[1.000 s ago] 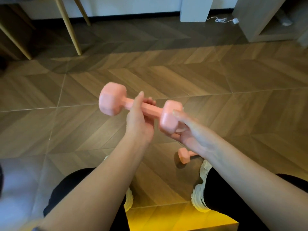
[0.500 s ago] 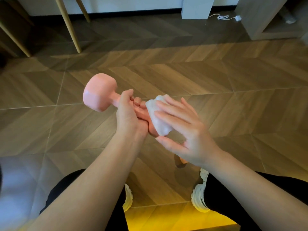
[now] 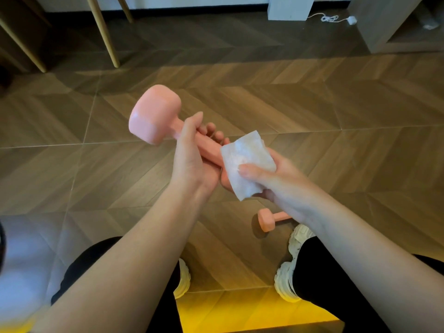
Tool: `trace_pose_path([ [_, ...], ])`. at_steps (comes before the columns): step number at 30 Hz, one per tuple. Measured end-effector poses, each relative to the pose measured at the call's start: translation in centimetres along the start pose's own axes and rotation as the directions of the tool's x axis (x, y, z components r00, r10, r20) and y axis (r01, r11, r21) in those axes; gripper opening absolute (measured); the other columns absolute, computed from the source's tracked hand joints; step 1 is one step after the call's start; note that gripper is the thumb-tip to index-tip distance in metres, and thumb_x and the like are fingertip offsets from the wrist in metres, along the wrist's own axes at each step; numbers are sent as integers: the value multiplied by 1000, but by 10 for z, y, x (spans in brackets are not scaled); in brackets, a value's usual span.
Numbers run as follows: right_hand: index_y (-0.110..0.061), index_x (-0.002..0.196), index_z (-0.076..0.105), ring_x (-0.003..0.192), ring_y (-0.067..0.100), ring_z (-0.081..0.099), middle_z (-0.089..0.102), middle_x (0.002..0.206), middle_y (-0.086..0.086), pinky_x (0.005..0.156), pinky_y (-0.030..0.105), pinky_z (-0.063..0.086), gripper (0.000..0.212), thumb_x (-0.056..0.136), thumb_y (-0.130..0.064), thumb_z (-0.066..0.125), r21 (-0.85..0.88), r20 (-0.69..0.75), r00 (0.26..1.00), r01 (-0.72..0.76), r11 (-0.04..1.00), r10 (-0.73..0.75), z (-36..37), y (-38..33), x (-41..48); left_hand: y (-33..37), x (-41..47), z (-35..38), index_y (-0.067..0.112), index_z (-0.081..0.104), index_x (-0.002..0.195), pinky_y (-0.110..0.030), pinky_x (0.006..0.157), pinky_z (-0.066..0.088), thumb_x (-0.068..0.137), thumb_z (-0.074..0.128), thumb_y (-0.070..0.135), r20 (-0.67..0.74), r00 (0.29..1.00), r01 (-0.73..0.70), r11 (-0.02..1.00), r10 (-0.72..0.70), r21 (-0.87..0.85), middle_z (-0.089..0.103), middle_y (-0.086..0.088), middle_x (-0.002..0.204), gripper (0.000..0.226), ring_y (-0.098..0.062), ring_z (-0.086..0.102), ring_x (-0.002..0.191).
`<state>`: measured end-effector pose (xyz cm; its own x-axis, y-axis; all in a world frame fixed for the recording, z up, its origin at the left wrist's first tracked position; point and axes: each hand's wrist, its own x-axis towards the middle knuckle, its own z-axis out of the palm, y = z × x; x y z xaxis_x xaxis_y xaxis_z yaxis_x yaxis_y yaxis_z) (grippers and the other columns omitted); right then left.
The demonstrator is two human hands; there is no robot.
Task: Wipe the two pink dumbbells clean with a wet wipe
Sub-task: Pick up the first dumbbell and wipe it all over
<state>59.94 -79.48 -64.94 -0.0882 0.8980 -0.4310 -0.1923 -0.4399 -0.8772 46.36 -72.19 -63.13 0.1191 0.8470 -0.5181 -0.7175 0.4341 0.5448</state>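
I hold a pink dumbbell (image 3: 155, 114) in the air above the floor. My left hand (image 3: 192, 155) grips its handle, and its far head points up and left. A white wet wipe (image 3: 246, 162) covers the near head, and my right hand (image 3: 269, 179) presses the wipe around that head with the thumb on top. The second pink dumbbell (image 3: 266, 219) lies on the wooden floor below my right wrist, which partly hides it.
My knees in black trousers and white shoes (image 3: 292, 267) are at the bottom. Wooden furniture legs (image 3: 103, 32) stand at the far left. A white cable (image 3: 331, 19) and a cabinet (image 3: 382, 27) are at the far right.
The dumbbell has tilted so its far head points up. My right hand turned from palm over the wipe to cupping the near head, with the wipe now on top.
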Motion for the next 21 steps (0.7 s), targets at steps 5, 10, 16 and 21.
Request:
trace_pose_path([
  [5, -21, 125, 62, 98, 12, 69, 72, 104, -5, 74, 26, 55, 54, 74, -16, 76, 92, 105, 994, 20, 996, -30, -7, 0, 3, 7, 4, 4, 18, 48, 61, -24, 56, 50, 93, 61, 19, -33, 999, -44, 998, 42, -43, 51, 4, 55, 34, -9, 52, 49],
  [10, -31, 127, 57, 96, 13, 69, 72, 109, -6, 75, 30, 55, 63, 69, -41, 80, 41, 19, 999, -29, 999, 29, 9, 13, 6, 10, 8, -3, 21, 33, 64, -20, 43, 32, 93, 51, 16, -164, 986, -29, 998, 19, -60, 26, 8, 47, 35, -9, 27, 38],
  [16, -28, 132, 53, 95, 12, 69, 71, 111, -5, 80, 36, 57, 62, 75, -40, 74, 82, 96, 991, -102, 991, 94, 9, 11, 5, 12, 9, -6, 21, 34, 68, -20, 42, 31, 93, 53, 16, -171, 984, -46, 998, 38, -42, 26, 8, 48, 31, -9, 26, 39],
  [21, -30, 125, 56, 90, 9, 69, 73, 103, -7, 73, 26, 55, 58, 74, -53, 72, 2, -73, 997, -13, 1000, 13, 18, 19, 4, 5, 8, -4, 20, 35, 66, -20, 42, 31, 93, 55, 17, -132, 991, 13, 998, -21, -64, 28, 7, 48, 34, -9, 27, 38],
])
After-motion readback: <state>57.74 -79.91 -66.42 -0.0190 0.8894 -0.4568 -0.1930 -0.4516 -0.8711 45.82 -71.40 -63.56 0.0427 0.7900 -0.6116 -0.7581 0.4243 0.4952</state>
